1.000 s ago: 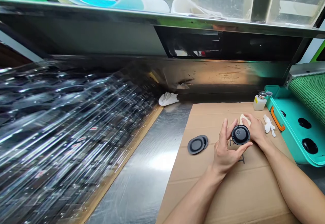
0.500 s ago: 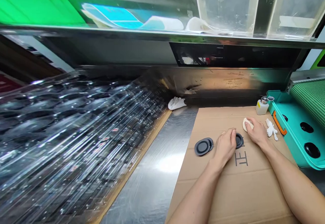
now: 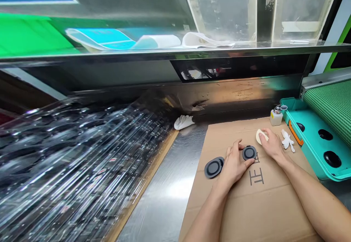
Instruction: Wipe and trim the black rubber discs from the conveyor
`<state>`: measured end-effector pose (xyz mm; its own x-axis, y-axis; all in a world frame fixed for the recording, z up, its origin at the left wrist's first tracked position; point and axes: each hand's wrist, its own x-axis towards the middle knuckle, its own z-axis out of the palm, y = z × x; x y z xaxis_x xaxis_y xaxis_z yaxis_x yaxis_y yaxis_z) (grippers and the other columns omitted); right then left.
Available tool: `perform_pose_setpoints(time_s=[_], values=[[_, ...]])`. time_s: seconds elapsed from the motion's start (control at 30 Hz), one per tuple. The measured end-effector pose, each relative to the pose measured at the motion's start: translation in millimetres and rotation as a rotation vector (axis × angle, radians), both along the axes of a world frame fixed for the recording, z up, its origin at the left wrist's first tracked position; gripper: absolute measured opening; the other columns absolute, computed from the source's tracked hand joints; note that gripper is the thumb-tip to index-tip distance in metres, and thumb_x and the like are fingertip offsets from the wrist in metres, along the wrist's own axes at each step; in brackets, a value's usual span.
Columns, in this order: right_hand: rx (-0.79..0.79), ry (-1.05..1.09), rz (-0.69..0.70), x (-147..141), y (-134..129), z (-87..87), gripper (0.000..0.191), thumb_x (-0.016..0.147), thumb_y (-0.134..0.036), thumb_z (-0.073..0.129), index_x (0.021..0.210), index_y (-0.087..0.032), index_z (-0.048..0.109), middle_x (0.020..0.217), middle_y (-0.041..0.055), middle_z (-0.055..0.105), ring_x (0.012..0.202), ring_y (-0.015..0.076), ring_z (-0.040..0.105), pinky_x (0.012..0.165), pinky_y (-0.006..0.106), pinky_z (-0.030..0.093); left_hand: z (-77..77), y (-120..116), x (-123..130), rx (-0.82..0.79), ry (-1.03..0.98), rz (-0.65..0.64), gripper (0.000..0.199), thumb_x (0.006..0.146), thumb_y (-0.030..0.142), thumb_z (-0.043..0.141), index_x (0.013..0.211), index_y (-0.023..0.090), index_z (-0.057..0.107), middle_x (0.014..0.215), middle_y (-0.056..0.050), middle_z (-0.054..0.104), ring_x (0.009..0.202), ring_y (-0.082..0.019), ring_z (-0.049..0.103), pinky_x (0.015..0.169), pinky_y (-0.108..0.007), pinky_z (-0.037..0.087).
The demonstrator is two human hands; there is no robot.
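My left hand [image 3: 234, 160] grips a round dark grey disc [image 3: 249, 153] between thumb and fingers, at the cardboard sheet [image 3: 246, 212]. Beyond it to the right, my right hand [image 3: 271, 143] is closed on a round cream pad [image 3: 260, 136]. Left of my left hand lie overlapping dark grey discs [image 3: 214, 167] on the cardboard. Black strokes are drawn on the sheet just below the held disc.
A white bottle [image 3: 276, 117] and a crumpled white piece [image 3: 287, 140] stand and lie near a teal bin [image 3: 307, 139] with black round parts. Clear plastic trays [image 3: 82, 168] fill the left. A metal shelf [image 3: 153, 53] crosses above; a green mesh belt [image 3: 331, 103] is right.
The view has shifted slightly. My left hand has turned and opened its grip outward, so the disc between thumb and fingers now shows fully. My right hand still holds the cream pad.
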<state>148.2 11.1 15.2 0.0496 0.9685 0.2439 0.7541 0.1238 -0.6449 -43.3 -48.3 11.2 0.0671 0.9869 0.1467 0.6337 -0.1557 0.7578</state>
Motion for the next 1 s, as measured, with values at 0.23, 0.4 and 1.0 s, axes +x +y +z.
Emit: perform_pose_setpoints(time_s=[0.23,0.4,1.0], values=[[-0.113,-0.142,0.081,-2,-7,9.2,0.031,0.093,-0.044,0.051,0.115,-0.028,0.066,0.102,0.0045,0.075,0.096,0.0240,0.067,0.076,0.029,0.046,-3.0,1,3,0.034,0.034,-0.004,0.076,0.076,0.035,0.072,0.142,0.020,0.039,0.123,-0.009,0.062,0.123,-0.029,0.049,0.107,-0.045,0.038],[-0.159,-0.286,0.264,12,-10,28.2,0.028,0.092,-0.044,0.054,0.100,-0.026,0.074,0.097,0.0040,0.074,0.094,0.0218,0.066,0.082,0.028,0.046,-3.4,2,4,0.090,0.124,-0.022,0.051,0.077,0.036,0.070,0.123,0.018,0.058,0.134,-0.013,0.056,0.127,-0.034,0.045,0.109,-0.049,0.035],[-0.065,0.573,0.404,-3,-19,43.9,0.031,0.088,-0.048,0.062,0.094,-0.018,0.065,0.082,0.0026,0.065,0.071,0.0149,0.059,0.064,0.025,0.048,26.8,9,7,-0.588,-1.531,0.076,0.009,0.075,0.012,0.074,0.082,0.011,0.068,0.076,-0.001,0.066,0.054,-0.004,0.053,0.043,-0.014,0.038]])
